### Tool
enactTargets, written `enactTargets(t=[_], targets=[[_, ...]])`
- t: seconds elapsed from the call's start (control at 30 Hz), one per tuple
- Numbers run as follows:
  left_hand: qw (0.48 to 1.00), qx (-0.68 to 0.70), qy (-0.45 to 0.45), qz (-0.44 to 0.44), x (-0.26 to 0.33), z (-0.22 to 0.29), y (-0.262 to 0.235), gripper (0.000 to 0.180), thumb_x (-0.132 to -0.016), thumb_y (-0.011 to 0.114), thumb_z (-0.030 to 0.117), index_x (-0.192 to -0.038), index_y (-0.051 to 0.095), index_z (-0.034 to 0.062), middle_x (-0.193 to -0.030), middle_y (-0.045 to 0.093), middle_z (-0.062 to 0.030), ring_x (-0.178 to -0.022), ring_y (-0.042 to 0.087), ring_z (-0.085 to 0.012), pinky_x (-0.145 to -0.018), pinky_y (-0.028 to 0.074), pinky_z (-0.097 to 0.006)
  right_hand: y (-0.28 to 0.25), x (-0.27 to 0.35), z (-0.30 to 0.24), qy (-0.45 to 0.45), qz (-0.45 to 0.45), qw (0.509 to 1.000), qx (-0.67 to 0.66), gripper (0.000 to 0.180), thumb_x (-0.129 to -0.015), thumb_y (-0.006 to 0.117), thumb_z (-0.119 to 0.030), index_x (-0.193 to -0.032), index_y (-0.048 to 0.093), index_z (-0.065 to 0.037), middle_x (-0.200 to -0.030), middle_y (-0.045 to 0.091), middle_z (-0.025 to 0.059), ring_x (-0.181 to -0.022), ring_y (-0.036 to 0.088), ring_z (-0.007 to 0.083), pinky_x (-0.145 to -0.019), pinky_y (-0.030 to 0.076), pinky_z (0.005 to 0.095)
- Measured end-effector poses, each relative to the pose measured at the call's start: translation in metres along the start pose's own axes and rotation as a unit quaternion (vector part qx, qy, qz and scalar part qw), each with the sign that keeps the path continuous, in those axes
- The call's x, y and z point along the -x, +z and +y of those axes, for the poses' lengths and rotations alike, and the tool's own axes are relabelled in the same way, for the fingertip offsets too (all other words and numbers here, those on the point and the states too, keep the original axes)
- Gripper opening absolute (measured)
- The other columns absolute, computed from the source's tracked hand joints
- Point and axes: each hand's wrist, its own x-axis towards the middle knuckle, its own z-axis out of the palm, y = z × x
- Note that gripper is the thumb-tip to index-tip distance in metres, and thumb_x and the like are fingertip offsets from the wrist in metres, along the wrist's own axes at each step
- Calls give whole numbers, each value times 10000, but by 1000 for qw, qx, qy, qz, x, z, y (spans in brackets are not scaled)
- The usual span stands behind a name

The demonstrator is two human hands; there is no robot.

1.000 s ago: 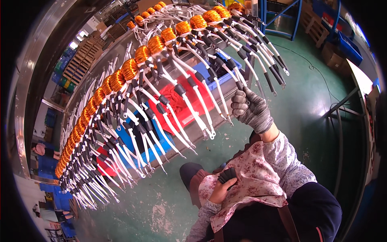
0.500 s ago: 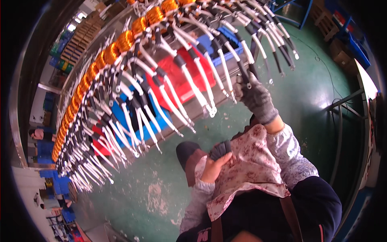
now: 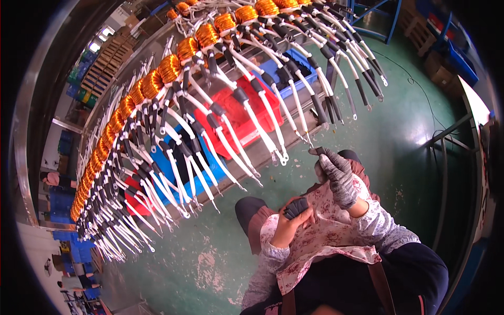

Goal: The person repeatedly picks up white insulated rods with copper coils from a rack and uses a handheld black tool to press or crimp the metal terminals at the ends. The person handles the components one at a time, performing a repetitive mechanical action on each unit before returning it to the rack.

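While most white leads [image 3: 247, 113] hanging from the copper coils [image 3: 169, 68] already wear black sleeves, the gloved right hand [image 3: 338, 176] pinches one sleeve near a lead's tip; the bare left hand [image 3: 289, 223] clutches a bundle of spare sleeves [image 3: 296, 207].
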Motion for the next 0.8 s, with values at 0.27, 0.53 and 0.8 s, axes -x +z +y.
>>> enactTargets(t=[0.27,0.53,0.8], targets=[[1000,3,-16,15,14,-29,-18,122,-875,599,137,-923,578,26,-749,567,-2,-661,527,-73,-588,404,-224,0,-5,16,32,-9,998,-53,379,-940,480,-350,-1082,605,-22,-668,457,-42,-601,431,57,-577,376,206],[998,-66,-16,18,15,-26,-21,142,-866,594,133,-927,518,30,-728,551,-15,-688,551,-119,-642,437,-260,11,-8,1,94,-113,958,-246,371,-912,525,-310,-1086,525,17,-622,328,-74,-560,325,52,-525,294,215],[996,-78,31,10,14,-33,-11,212,-805,689,155,-922,540,60,-736,542,21,-652,514,-58,-577,408,-215,8,-29,-14,141,-223,837,-479,276,-965,412,-183,-1146,475,16,-648,337,-44,-557,342,75,-550,332,223]])
